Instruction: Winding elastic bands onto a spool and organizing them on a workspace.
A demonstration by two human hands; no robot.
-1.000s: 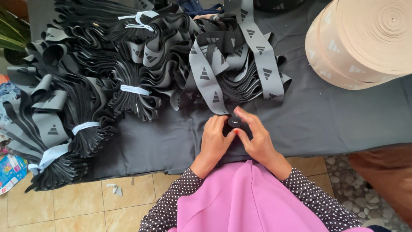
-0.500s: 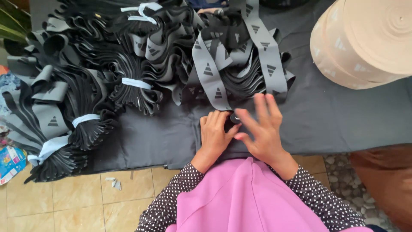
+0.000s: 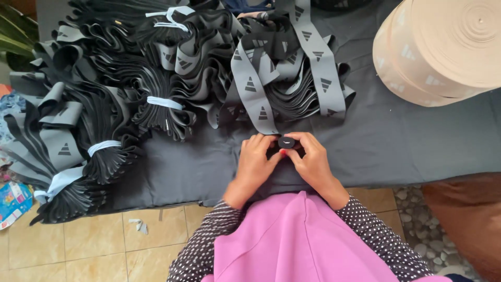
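Both hands meet over the dark cloth (image 3: 396, 146) near its front edge. My left hand (image 3: 254, 163) and my right hand (image 3: 312, 162) pinch a small dark rolled piece of band (image 3: 286, 142) between their fingertips. Just beyond the fingers lies a long grey elastic band (image 3: 249, 94) with triangular marks, its end reaching toward my left hand. It belongs to a loose heap of grey and black bands (image 3: 292, 78) directly ahead.
Bundles of black and grey bands tied with pale strips (image 3: 104, 146) spread across the left of the cloth. A large beige roll of tape (image 3: 443, 47) stands at the far right. Tiled floor (image 3: 94, 245) lies below the cloth's edge, with a colourful packet (image 3: 13, 201) at the left.
My right hand, spread flat with fingers apart half a second ago, has curled back so both hands pinch the small dark roll again.
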